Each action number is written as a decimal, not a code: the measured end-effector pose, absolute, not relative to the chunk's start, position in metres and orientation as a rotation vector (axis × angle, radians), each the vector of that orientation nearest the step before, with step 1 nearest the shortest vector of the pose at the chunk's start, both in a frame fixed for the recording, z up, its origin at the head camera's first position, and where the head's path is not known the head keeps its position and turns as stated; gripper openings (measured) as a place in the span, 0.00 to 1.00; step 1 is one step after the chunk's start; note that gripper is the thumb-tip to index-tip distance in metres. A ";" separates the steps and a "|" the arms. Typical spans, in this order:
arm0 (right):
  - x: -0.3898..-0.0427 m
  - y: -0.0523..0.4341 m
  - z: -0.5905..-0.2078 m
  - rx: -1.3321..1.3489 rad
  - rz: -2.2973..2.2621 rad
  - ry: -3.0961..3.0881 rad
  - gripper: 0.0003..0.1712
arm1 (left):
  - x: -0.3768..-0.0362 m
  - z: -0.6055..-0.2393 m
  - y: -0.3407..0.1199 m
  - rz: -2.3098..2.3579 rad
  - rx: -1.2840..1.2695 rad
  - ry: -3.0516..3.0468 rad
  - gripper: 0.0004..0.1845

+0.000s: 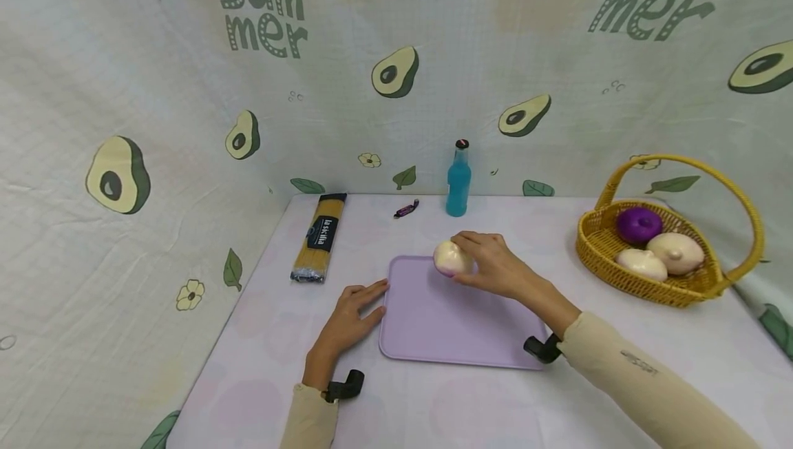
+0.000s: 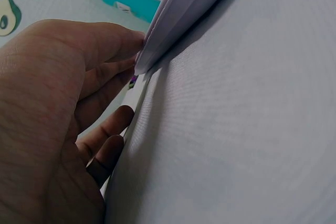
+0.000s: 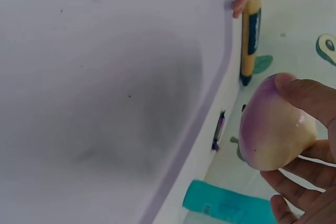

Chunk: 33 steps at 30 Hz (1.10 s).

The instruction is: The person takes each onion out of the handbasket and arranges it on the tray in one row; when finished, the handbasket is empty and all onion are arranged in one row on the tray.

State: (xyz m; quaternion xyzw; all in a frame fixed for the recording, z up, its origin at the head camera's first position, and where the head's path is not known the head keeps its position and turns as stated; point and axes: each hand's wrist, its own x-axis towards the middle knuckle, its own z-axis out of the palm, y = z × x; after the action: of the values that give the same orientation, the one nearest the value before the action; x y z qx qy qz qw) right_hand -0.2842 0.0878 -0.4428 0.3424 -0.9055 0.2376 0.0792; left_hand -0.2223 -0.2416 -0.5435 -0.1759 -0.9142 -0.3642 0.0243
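My right hand (image 1: 492, 263) grips a cream-and-purple turnip (image 1: 451, 258), held above the far part of the lilac tray (image 1: 458, 325). In the right wrist view, the thumb and fingers lie round the turnip (image 3: 275, 124), whose purple end faces the tray. At the tray's left edge, my left hand (image 1: 347, 325) has its fingertips right at the rim, fingers fairly straight. The left wrist view shows the tray's side wall (image 2: 184, 17) against that hand's fingertips, with other fingers loosely bent.
To the right stands a yellow wicker basket (image 1: 657, 292) with a purple round vegetable (image 1: 639, 224) and two cream ones. Behind the tray are a blue bottle (image 1: 458, 184) and a small wrapped candy (image 1: 406, 209). A spaghetti pack (image 1: 319, 235) lies at the left.
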 end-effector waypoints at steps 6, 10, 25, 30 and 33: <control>-0.285 0.080 -0.446 1.037 0.714 -2.704 0.40 | -0.221 -0.544 -0.241 -1.124 -0.533 -2.845 0.26; -0.286 0.075 -0.449 1.045 0.705 -2.698 0.40 | -0.221 -0.544 -0.241 -1.123 -0.524 -2.847 0.26; -0.292 0.054 -0.451 1.085 0.691 -2.670 0.40 | -0.223 -0.547 -0.242 -1.113 -0.533 -2.839 0.26; -0.294 0.047 -0.451 1.090 0.713 -2.691 0.39 | -0.223 -0.546 -0.241 -1.130 -0.532 -2.832 0.26; -0.295 0.043 -0.451 1.100 0.713 -2.688 0.39 | -0.223 -0.546 -0.241 -1.133 -0.528 -2.832 0.26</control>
State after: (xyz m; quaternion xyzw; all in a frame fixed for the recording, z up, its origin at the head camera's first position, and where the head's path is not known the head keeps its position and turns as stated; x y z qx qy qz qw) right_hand -0.2946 0.0430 -0.4511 0.3666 -0.8964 0.2376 0.0753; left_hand -0.2226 -0.2411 -0.5456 -0.1704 -0.9146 -0.3661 0.0230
